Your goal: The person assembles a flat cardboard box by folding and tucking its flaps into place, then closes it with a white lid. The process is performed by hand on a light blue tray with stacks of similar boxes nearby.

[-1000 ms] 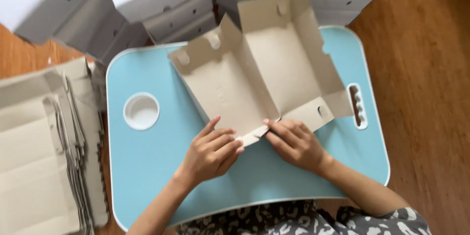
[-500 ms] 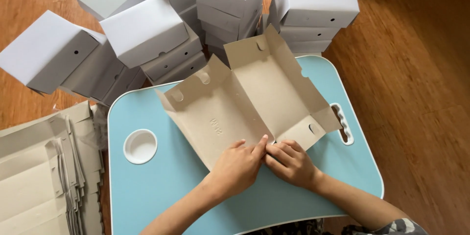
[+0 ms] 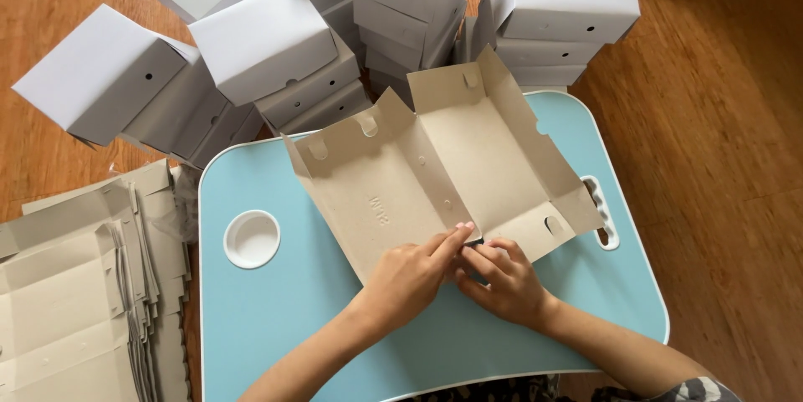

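Note:
A flat brown cardboard box blank [image 3: 435,168] lies partly folded on the light blue lap table [image 3: 276,327], its far flaps tilted up. My left hand [image 3: 410,276] rests on the blank's near edge with the fingers pinching the cardboard at its middle. My right hand [image 3: 502,281] sits just beside it, fingers curled on the same near flap. Both hands meet at the near fold.
Many folded white boxes [image 3: 268,42] are piled on the wooden floor behind the table. A stack of flat cardboard blanks [image 3: 75,285] lies at the left. A white round cup recess [image 3: 251,239] and a slot handle [image 3: 604,214] are set in the table.
The view has tilted up, showing more of the white boxes. The blank has turned a little and my hands have closed together on its near edge.

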